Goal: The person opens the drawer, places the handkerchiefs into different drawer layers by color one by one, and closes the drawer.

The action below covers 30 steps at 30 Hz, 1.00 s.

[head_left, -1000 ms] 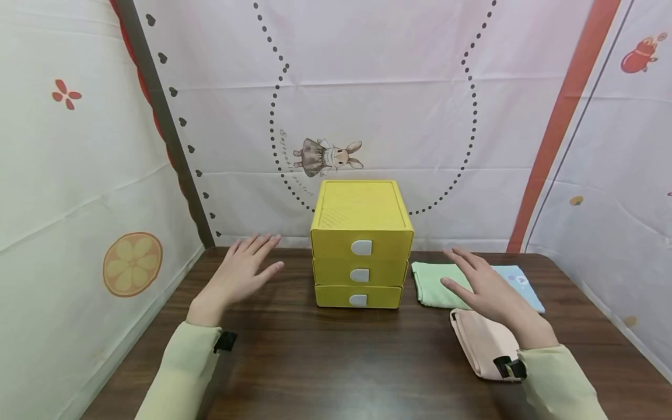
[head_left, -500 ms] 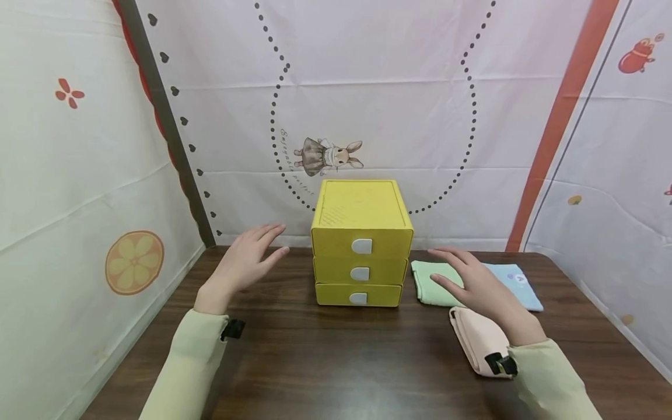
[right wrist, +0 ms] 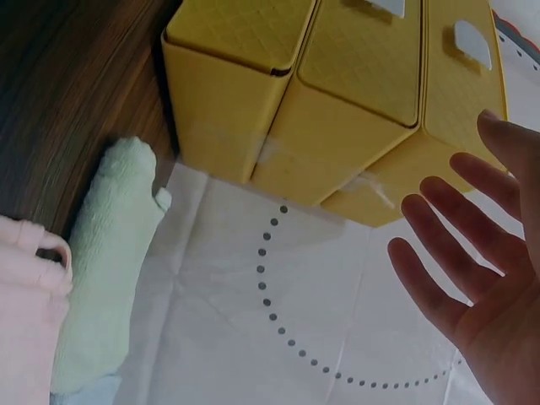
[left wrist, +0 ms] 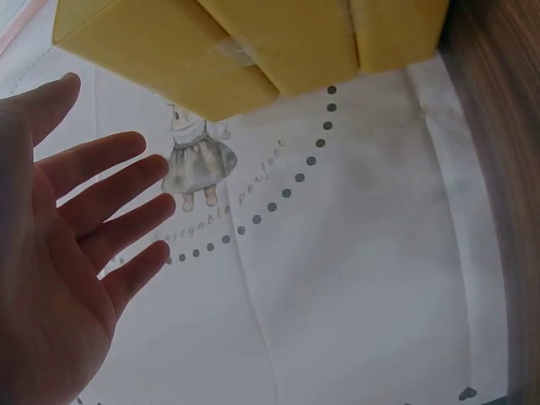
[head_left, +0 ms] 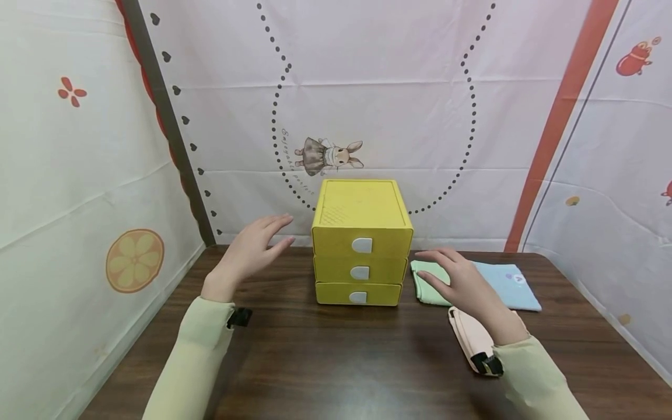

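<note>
Chest of three yellow mini drawers (head_left: pixel 362 259) is flanked by the left hand (head_left: pixel 248 249) and right hand (head_left: pixel 464 283), thumbs held wide of the fingers, nothing gripped. Light, stiff, slickish plastic can be guessed, so probably best held by both side walls (right wrist: pixel 224 114).

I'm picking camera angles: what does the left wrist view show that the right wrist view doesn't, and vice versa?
Only the left wrist view shows the left grip, printed figure and lettering. Only the right wrist view shows the right grip, green cloth, pink cloth, blue cloth and white handles. Both show the yellow drawer unit, wooden table and dotted backdrop.
</note>
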{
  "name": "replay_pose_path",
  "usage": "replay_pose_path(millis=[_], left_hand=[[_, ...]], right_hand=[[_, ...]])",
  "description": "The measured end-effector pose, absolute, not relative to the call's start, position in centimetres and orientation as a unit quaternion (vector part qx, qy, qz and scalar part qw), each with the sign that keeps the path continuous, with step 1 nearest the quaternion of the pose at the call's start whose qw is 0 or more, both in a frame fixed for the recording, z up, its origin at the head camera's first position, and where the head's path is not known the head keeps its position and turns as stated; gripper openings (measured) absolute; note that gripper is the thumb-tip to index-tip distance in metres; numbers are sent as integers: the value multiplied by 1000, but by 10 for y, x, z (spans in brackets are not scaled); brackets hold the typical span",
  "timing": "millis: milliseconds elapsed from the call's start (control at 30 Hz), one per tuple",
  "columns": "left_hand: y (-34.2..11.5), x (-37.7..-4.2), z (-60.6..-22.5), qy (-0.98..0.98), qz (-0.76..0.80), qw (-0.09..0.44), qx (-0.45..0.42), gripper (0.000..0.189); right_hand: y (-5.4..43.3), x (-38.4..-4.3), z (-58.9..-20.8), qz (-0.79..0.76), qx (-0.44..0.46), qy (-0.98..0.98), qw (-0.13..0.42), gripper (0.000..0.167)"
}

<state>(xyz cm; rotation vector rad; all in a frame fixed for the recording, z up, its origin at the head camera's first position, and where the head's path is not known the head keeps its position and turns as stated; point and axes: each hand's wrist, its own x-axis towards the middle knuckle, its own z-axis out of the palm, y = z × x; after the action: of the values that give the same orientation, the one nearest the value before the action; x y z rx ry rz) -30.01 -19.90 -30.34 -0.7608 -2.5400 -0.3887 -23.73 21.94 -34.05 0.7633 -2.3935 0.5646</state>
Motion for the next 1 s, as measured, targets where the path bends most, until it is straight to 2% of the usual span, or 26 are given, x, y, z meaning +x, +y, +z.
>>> replay_pose_path(millis=[267, 533, 800, 1000], left_hand=[[-193, -302, -295, -927, -160, 215, -262, 53], [-188, -302, -286, -922, -176, 198, -281, 50], [-183, -306, -281, -915, -186, 210, -290, 44], [-178, -308, -276, -915, -190, 202, -293, 40]], right_hand=[[208, -238, -340, 234, 281, -883, 295, 30], [194, -236, -341, 251, 277, -874, 311, 34], [180, -240, -341, 257, 294, -860, 328, 33], [167, -244, -345, 280, 268, -857, 339, 29]])
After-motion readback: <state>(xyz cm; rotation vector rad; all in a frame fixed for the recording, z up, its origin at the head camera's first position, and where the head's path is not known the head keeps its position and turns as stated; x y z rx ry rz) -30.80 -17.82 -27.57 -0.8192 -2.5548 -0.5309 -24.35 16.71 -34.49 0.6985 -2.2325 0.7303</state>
